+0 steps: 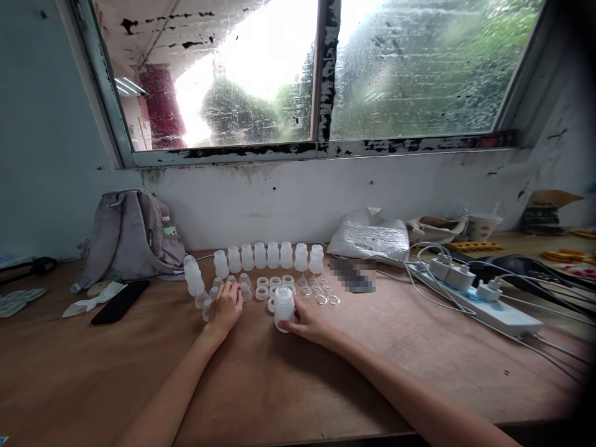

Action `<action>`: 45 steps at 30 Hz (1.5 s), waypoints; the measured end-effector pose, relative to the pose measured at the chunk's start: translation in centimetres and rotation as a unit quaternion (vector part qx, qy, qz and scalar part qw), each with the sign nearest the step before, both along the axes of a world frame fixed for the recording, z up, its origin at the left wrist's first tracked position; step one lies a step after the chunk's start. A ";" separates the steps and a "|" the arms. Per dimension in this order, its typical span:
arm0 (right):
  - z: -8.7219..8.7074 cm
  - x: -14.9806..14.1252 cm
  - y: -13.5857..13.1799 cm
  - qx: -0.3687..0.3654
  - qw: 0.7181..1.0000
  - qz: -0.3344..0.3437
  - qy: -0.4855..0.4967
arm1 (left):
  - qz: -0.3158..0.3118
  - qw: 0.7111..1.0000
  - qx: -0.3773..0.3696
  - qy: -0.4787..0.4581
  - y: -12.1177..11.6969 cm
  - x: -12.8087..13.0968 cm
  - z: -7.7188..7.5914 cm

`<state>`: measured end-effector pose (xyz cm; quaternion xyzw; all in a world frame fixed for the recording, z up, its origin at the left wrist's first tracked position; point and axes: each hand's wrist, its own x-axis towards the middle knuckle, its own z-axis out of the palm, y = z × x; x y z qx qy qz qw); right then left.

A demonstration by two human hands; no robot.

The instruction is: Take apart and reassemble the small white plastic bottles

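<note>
Right hand clamped on a frosted white bottle, thumb low across the front, bottle pretty much upright around the middle of the brown surface, just in front of some white rings. Left hand over at the little clear domes, fingers bent down at them; honestly can't tell if actually pinching one. Behind all that, a neat row of similar bottles near the wall. Thin rings to the right of the held bottle, plus a silvery bag farther back and a white power strip way off right.
</note>
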<state>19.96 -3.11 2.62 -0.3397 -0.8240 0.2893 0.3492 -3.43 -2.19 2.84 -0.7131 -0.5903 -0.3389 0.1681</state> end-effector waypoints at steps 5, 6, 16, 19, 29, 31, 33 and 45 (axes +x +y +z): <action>-0.1 -0.1 -0.1 0.014 1.000 -0.021 0.013 | -0.167 0.979 -0.038 -0.109 -0.8 1.8 0.2; -0.1 -0.2 -0.1 0.016 0.999 -0.031 0.018 | -0.184 0.973 -0.050 -0.132 -1.0 2.2 0.4; 0.0 0.2 0.3 -0.027 0.989 -0.101 0.101 | -0.188 0.961 -0.110 -0.172 -1.0 2.1 0.1; 0.1 0.3 0.5 -0.051 0.989 -0.088 0.107 | -0.191 0.934 -0.103 -0.285 -0.8 2.1 0.2; 0.6 -0.1 -0.5 -0.141 0.984 0.000 0.109 | -0.247 0.695 -0.093 -0.669 -0.3 2.3 0.2; 0.4 -0.1 -0.5 -0.130 0.987 -0.012 0.096 | -0.249 0.672 -0.101 -0.690 -0.2 2.2 0.1; 0.3 0.0 -0.4 -0.108 0.991 -0.022 0.080 | -0.247 0.672 -0.117 -0.689 -0.2 2.2 0.1; 1.2 0.2 -0.8 -0.016 0.995 -0.074 0.070 | -0.258 0.735 -0.153 -0.608 -2.0 3.7 0.6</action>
